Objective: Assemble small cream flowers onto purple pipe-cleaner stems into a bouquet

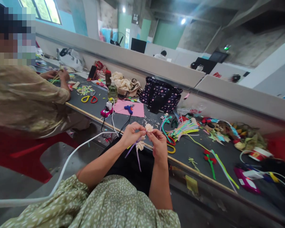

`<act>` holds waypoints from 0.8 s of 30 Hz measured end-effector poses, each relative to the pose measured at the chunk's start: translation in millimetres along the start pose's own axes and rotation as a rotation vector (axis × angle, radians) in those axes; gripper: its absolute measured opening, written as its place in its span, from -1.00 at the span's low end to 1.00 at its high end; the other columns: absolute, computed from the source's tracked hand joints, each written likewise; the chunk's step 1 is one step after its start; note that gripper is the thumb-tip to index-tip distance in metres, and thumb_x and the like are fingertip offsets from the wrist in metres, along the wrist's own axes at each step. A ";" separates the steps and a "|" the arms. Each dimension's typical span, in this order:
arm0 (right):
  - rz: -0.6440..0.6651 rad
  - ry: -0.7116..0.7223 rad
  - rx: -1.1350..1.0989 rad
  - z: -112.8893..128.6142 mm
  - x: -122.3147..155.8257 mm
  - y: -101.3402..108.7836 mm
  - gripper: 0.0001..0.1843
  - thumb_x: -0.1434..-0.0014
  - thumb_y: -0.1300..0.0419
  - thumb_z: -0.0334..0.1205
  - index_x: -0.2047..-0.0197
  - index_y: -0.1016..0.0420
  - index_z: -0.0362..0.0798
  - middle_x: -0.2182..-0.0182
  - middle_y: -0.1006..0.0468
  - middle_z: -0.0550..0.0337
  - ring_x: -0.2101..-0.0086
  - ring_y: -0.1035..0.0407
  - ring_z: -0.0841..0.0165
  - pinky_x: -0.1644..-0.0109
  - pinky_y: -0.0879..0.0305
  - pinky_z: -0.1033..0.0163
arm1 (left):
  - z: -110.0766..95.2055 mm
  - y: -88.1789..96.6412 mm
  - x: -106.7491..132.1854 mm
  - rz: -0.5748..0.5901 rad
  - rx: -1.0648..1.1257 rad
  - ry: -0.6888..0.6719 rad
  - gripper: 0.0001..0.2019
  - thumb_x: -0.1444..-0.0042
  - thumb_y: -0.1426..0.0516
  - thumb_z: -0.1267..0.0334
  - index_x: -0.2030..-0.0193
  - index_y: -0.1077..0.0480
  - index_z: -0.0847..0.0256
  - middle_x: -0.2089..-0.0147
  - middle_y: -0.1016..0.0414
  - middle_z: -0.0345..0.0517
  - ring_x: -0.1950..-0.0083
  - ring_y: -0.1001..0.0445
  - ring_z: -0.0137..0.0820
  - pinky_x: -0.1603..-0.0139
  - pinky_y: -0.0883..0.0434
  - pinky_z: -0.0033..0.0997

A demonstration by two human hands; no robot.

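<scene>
My left hand (132, 134) and my right hand (159, 143) meet above my lap at the table's front edge. Between their pinched fingertips is a small cream pipe-cleaner flower (149, 127), and both hands grip it. Just below, a second cream flower (140, 145) hangs near my left palm, with purple pipe-cleaner stems (139, 160) pointing down. Whether the two flowers are joined is hidden by my fingers. Right of my right hand lie scissors (171, 148) with red and yellow handles, beside a bundle of coloured pipe cleaners (184, 129).
A blue glue gun (128, 109) rests on a pink sheet (140, 109), near a pink power strip (106, 111). A dark patterned bag (161, 95) stands behind. A white cable (78, 147) crosses at left. A co-worker (28, 91) sits to my left. Red pipe-cleaner flowers (210, 158) lie right.
</scene>
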State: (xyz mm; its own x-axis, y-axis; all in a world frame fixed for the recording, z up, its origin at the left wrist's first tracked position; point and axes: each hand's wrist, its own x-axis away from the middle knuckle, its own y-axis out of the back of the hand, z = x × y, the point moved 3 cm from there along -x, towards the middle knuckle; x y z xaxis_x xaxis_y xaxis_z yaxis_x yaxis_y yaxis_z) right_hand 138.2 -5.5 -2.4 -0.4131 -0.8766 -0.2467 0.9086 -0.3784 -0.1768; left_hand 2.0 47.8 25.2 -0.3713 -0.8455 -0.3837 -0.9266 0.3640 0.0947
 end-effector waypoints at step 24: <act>-0.137 0.056 0.131 -6.3 14.1 1.7 -0.75 -0.01 -0.26 -0.07 0.41 -0.42 -0.09 0.53 -0.44 0.28 0.53 -0.26 0.48 0.43 -0.16 0.36 | 29.9 -11.7 8.5 0.189 0.451 0.251 -0.70 0.10 -0.29 0.10 0.34 -0.51 0.34 0.41 -0.53 -0.07 0.40 -0.42 -0.44 0.30 -0.33 -0.47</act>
State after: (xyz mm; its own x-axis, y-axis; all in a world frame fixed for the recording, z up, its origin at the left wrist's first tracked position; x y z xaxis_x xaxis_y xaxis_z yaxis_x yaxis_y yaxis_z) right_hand 133.5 -16.6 -12.2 -0.5331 -0.7976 -0.2821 0.8422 -0.5320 -0.0875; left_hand 11.6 48.1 -6.7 -0.5831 -0.7961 -0.1618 -0.7452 0.6034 -0.2837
